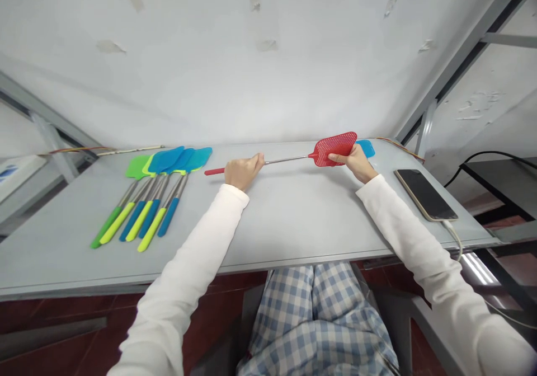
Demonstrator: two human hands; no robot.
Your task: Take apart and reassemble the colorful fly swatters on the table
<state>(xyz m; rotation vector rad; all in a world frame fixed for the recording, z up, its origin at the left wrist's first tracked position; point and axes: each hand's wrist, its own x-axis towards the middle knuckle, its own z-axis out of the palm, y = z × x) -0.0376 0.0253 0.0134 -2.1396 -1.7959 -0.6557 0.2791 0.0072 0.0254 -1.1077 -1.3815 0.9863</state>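
Two hands of mine are on one red fly swatter (pixel 293 158), which is stretched out long across the far side of the gray table (pixel 293 219). My left hand (pixel 242 172) is curled tight around the thin metal rod, close to the red handle (pixel 215 171) that sticks out to the left past my fist. My right hand (pixel 356 160) pinches the red mesh head (pixel 335 148), thumb on top and fingers under it. The swatter is lifted a little above the table, near the white wall.

Just behind my right hand, a blue swatter head (pixel 366 147) peeks out, lying flat on the table. I cannot tell if I touch it.

Off to the left lies a row of more fly swatters (pixel 151 197). They have green and blue heads, packed close and partly on top of each other, with green, yellow and blue handles pointing toward me.

On the right side lies a phone (pixel 424 194), face up, with a white cable (pixel 453 236) plugged in and hanging over the edge. My white sleeves reach over the table.
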